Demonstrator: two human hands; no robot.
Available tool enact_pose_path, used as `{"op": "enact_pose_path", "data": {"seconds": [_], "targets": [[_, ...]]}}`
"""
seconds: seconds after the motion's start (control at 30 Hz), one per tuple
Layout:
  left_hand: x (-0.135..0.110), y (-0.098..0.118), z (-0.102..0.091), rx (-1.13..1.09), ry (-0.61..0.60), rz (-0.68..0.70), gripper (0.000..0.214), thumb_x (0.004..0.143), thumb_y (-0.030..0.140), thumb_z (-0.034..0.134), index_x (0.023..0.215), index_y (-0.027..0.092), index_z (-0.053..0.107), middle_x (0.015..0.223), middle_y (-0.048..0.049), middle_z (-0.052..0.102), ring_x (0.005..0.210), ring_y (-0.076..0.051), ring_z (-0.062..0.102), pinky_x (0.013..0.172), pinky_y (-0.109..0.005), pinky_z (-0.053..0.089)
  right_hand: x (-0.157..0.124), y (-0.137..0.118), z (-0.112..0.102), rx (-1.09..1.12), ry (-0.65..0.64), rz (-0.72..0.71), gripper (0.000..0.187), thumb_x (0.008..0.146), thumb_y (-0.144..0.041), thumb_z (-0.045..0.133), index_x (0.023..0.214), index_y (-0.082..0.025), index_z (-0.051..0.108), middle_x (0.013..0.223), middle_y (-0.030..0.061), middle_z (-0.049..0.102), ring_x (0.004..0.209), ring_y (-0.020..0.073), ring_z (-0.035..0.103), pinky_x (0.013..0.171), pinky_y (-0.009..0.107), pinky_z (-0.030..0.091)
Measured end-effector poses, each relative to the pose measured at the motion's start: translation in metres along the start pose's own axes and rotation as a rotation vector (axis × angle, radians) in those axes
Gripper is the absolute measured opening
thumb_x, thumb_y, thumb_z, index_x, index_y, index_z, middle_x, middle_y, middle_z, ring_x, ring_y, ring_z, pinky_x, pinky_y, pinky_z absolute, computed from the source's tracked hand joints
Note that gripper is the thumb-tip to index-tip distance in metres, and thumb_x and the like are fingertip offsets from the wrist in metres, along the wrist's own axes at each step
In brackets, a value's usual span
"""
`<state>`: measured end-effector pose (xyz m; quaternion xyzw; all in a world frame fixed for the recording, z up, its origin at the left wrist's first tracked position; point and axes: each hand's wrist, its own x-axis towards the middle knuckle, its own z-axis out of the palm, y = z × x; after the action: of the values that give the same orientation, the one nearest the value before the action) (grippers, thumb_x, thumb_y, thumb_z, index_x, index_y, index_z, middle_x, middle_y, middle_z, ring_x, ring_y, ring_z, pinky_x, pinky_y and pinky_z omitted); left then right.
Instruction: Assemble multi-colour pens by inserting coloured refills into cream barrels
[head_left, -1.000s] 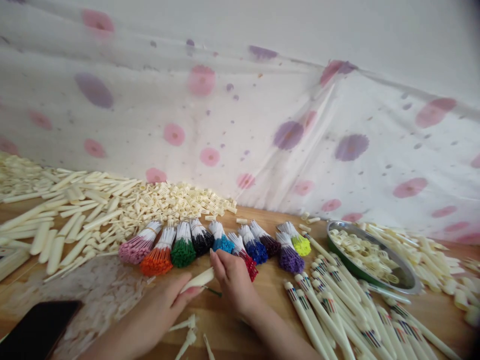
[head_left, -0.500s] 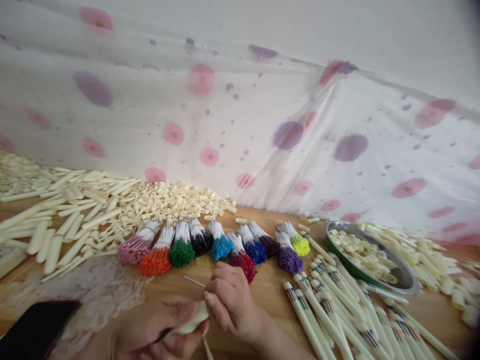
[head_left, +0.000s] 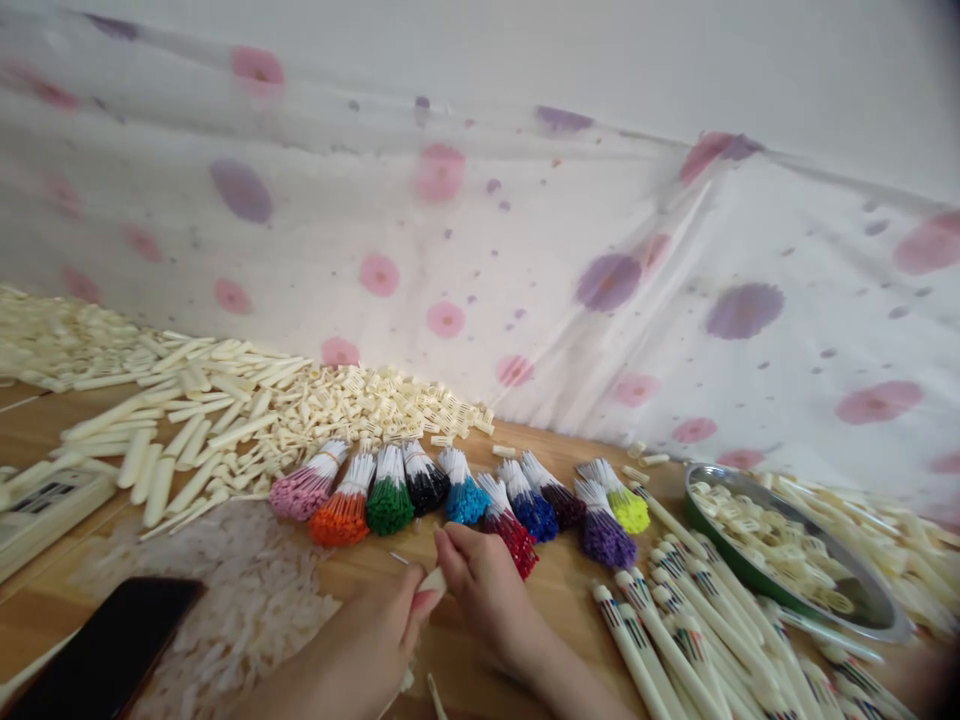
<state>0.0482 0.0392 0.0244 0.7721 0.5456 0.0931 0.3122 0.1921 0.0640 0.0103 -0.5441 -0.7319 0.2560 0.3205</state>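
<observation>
My left hand [head_left: 382, 620] is closed around a cream pen barrel [head_left: 433, 581], and only a short stretch of the barrel shows. My right hand [head_left: 484, 585] is closed at the barrel's upper right end, its fingertips hidden. The two hands nearly meet above the wooden table. A thin pale stick [head_left: 400, 557] pokes out just beyond the left hand. Right behind the hands stand bundles of coloured pen refills, among them a red bundle [head_left: 511, 530], a light blue bundle [head_left: 460, 488] and a green bundle [head_left: 390, 492].
At right lie several assembled multicolour pens [head_left: 697, 620] beside a metal-rimmed oval dish [head_left: 892, 622] of cream rings. Cream barrels and small parts [head_left: 360, 400] are heaped at back left. A black phone [head_left: 112, 640] and translucent pieces [head_left: 247, 580] lie at front left.
The view has swung left, so the table's things appear further right. My left hand has turned over, back upward, and covers more of the barrel. My right hand stays at the barrel's end.
</observation>
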Motion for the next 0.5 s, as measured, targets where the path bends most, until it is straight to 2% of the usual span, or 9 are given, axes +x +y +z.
{"op": "enact_pose_path", "data": {"seconds": [0.17, 0.3, 0.4, 0.47, 0.5], "targets": [[0.003, 0.005, 0.007, 0.145, 0.058, -0.065, 0.035, 0.090, 0.024, 0.027, 0.092, 0.013, 0.060, 0.081, -0.0183, 0.072, 0.076, -0.032, 0.068, 0.062, -0.036, 0.045, 0.011, 0.004, 0.007, -0.042, -0.055, 0.057, 0.036, 0.087, -0.032, 0.032, 0.053, -0.020, 0.030, 0.048, -0.0058, 0.030, 0.048, 0.0089, 0.027, 0.043, 0.020, 0.021], [0.004, -0.003, 0.000, 0.156, 0.132, -0.068, 0.030, 0.087, 0.023, 0.034, 0.092, 0.012, 0.061, 0.083, -0.0194, 0.071, 0.077, -0.033, 0.068, 0.066, -0.038, 0.046, 0.025, -0.010, 0.009, -0.101, -0.128, 0.030, 0.039, 0.086, -0.027, 0.038, 0.048, -0.019, 0.035, 0.046, -0.0058, 0.031, 0.046, 0.0090, 0.029, 0.043, 0.020, 0.021], [0.003, -0.019, -0.019, 0.080, 0.198, 0.004, 0.026, 0.083, 0.023, 0.043, 0.104, 0.018, 0.058, 0.095, -0.0112, 0.071, 0.085, -0.025, 0.067, 0.072, -0.031, 0.046, 0.037, -0.032, 0.007, -0.148, -0.140, -0.035, 0.041, 0.089, -0.034, 0.041, 0.051, -0.019, 0.043, 0.047, -0.0050, 0.039, 0.046, 0.0094, 0.034, 0.046, 0.020, 0.025], [0.001, -0.034, -0.040, 0.019, 0.266, -0.005, 0.029, 0.085, 0.026, 0.040, 0.107, 0.020, 0.056, 0.088, -0.0075, 0.072, 0.075, -0.023, 0.068, 0.066, -0.029, 0.047, 0.049, -0.047, 0.005, -0.169, -0.124, -0.082, 0.040, 0.093, -0.039, 0.036, 0.062, -0.019, 0.052, 0.052, -0.0033, 0.049, 0.049, 0.0105, 0.043, 0.048, 0.020, 0.029], [-0.001, -0.043, -0.053, -0.010, 0.322, -0.022, 0.030, 0.086, 0.030, 0.037, 0.109, 0.021, 0.055, 0.091, -0.0078, 0.071, 0.078, -0.023, 0.068, 0.068, -0.030, 0.047, 0.056, -0.053, 0.005, -0.179, -0.103, -0.103, 0.039, 0.095, -0.039, 0.031, 0.072, -0.019, 0.056, 0.058, -0.0019, 0.055, 0.053, 0.0113, 0.049, 0.051, 0.020, 0.032]]}}
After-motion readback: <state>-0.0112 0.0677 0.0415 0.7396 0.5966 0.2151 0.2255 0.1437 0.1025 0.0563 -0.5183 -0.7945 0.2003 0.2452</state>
